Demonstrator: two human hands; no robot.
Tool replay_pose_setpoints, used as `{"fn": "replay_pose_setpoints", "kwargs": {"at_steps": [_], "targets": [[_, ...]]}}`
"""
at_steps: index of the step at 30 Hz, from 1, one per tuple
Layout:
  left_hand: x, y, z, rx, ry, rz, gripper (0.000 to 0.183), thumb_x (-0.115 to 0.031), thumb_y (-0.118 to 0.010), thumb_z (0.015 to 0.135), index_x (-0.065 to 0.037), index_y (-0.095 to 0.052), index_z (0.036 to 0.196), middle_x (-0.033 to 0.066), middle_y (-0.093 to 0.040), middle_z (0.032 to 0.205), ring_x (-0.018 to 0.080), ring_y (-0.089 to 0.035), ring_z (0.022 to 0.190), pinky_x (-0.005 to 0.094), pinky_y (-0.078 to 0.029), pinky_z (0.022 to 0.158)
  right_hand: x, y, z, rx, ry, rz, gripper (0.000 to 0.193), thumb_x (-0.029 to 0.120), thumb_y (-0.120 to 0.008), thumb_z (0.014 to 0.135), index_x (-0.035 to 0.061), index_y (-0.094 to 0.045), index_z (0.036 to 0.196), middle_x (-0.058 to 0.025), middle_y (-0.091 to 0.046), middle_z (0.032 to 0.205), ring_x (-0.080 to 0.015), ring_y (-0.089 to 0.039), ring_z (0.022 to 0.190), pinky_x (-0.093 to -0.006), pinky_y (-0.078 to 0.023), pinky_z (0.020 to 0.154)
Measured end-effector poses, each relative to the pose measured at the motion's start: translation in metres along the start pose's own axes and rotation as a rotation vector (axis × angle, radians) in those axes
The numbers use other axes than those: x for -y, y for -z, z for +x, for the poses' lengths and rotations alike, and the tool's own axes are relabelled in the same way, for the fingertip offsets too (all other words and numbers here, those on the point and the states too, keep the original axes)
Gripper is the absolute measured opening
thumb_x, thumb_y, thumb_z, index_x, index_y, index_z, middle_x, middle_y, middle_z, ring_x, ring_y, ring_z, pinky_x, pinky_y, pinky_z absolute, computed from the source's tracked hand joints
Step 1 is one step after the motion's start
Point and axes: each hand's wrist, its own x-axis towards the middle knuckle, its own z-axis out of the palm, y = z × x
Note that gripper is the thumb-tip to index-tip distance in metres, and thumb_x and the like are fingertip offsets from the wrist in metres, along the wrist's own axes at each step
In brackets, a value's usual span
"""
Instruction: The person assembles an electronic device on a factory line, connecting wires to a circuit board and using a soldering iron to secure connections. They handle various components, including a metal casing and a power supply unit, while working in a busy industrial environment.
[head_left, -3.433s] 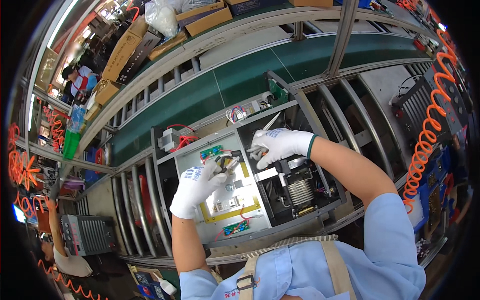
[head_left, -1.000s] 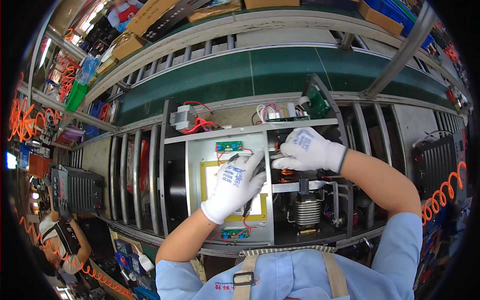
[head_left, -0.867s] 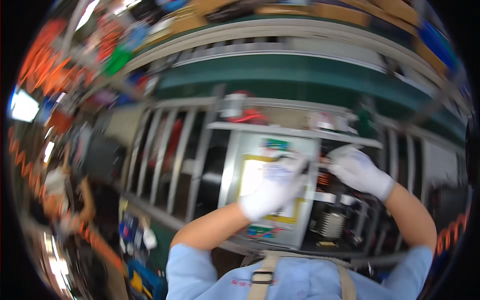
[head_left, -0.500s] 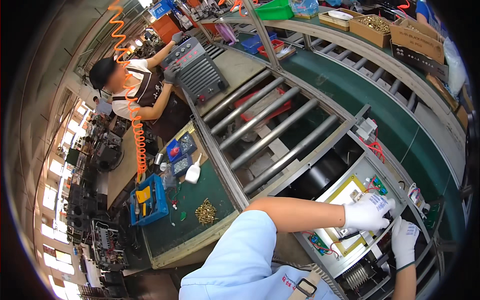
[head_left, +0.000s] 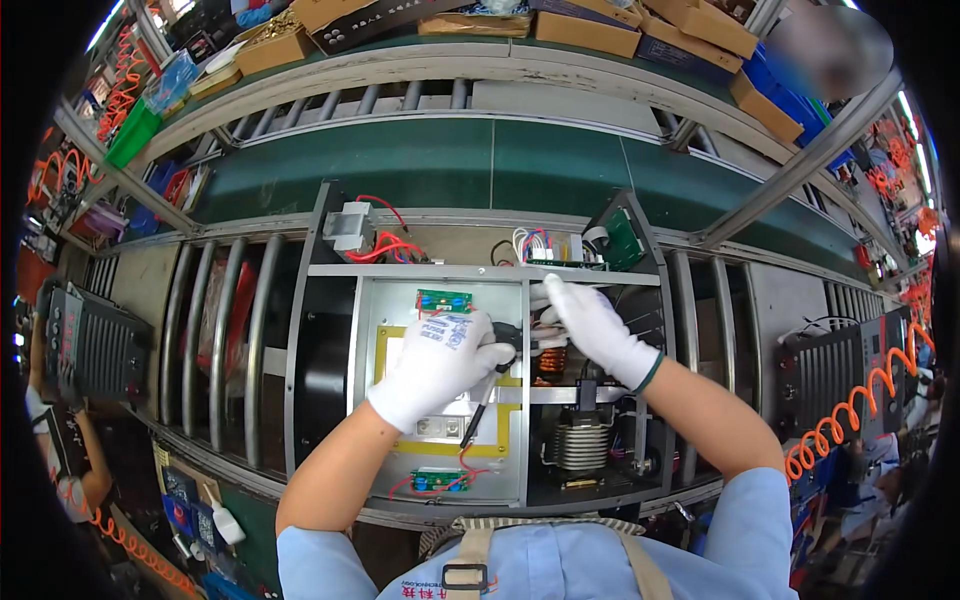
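Note:
An open metal chassis [head_left: 480, 271] of an electrical machine lies before me, with a divider down its middle. My left hand [head_left: 440, 365], in a white glove, is closed around a black cable [head_left: 478, 418] over the light metal plate. Across the divider, my gloved right hand [head_left: 597, 335] has its fingers stretched toward the chassis's far bar, near some wires; its thumb side is partly hidden. Small green circuit boards [head_left: 440, 480] sit at both ends of the plate, one beyond my left hand. Below my right hand are a copper coil [head_left: 549, 365] and a ribbed round part [head_left: 583, 442].
Metal rollers [head_left: 228, 345] flank the chassis. A green work surface [head_left: 400, 165] runs behind it, with cardboard boxes [head_left: 585, 32] on a shelf beyond. Similar machines [head_left: 105, 345] stand left and right. An orange coiled hose [head_left: 860, 390] hangs at right; a co-worker's arm [head_left: 95, 460] shows at left.
My view has swung right and now faces the chassis squarely. My hands, earlier close together at the chassis's edge, are now apart on either side of the divider.

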Motion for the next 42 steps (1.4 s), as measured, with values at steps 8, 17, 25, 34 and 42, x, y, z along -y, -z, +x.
{"fn": "replay_pose_setpoints", "kwargs": {"at_steps": [8,17,25,34,42], "targets": [[0.018,0.027,-0.015,-0.055,-0.028,0.285,0.033,-0.038,-0.064,0.087,-0.005,-0.058,0.089,0.0121,-0.065,0.069,0.0312,-0.067,0.071,0.0425,-0.051,0.065,-0.003,-0.026,0.0,-0.036,0.034,0.152,0.047,0.042,-0.038,0.103,0.0023,-0.06,0.112,-0.0232,-0.066,0.097,-0.0395,-0.063,0.092,-0.0433,-0.05,0.081],[0.012,0.042,-0.009,0.091,0.112,0.276,0.033,-0.037,-0.068,0.085,-0.005,-0.062,0.088,0.013,-0.067,0.075,0.0316,-0.067,0.076,0.0407,-0.05,0.068,-0.013,-0.031,0.006,-0.171,0.195,-0.368,0.039,0.034,-0.038,0.101,0.0055,-0.063,0.101,-0.0166,-0.068,0.096,-0.0358,-0.065,0.089,-0.0468,-0.051,0.078],[0.017,0.053,-0.021,0.038,0.152,0.222,0.035,-0.036,-0.07,0.082,-0.002,-0.063,0.089,0.0157,-0.067,0.076,0.034,-0.067,0.077,0.0418,-0.049,0.068,0.001,-0.015,0.008,0.054,0.023,-0.029,0.046,0.038,-0.038,0.099,0.0034,-0.067,0.096,-0.0179,-0.07,0.09,-0.036,-0.068,0.079,-0.0463,-0.053,0.076],[0.019,0.062,-0.013,0.006,0.169,0.125,0.029,-0.028,-0.075,0.078,-0.001,-0.065,0.083,0.0155,-0.063,0.07,0.0288,-0.063,0.066,0.0372,-0.047,0.061,0.022,-0.03,0.007,-0.09,-0.072,-0.43,0.041,0.03,-0.037,0.096,0.0077,-0.071,0.092,-0.0135,-0.072,0.079,-0.0316,-0.071,0.079,-0.0464,-0.053,0.077],[0.009,0.057,-0.033,0.15,0.283,0.143,0.04,-0.036,-0.069,0.086,0.003,-0.061,0.081,0.0149,-0.055,0.066,0.0204,-0.053,0.061,0.0376,-0.043,0.059,0.0,-0.019,0.027,0.049,0.113,-0.321,0.04,0.031,-0.043,0.091,0.0053,-0.073,0.091,-0.0226,-0.07,0.095,-0.0376,-0.068,0.093,-0.0486,-0.053,0.081]]}}
